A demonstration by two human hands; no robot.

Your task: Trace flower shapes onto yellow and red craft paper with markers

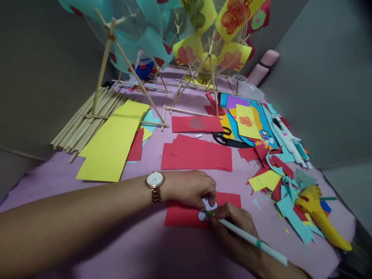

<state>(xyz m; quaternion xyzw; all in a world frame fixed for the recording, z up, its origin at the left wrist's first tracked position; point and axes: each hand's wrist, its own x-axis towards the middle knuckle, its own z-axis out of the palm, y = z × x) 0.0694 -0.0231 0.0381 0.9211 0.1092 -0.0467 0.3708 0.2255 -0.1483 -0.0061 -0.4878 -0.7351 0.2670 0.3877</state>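
Note:
My left hand [194, 190], wearing a watch [155, 181] at the wrist, has its fingers curled and pressed onto a small white flower-shaped cutout [201, 216]. That cutout lies on a sheet of red paper [181, 215] directly in front of me, partly hidden by both hands. In my right hand [235, 224] is a white felt-tip pen [251, 236] with a green tip end, its point at the cutout's edge. Just beyond, more red paper strips [200, 153] lie stacked, and another red strip [184, 124] bears a grey drawing.
Yellow paper [113, 143] and a bundle of sticks [84, 120] lie left. On the right are paper scraps [286, 182], a yellow glue gun [322, 217], several pens [287, 141] and scissors [222, 136]. Stick-framed wheels [209, 58] stand behind, near a pink bottle [264, 66].

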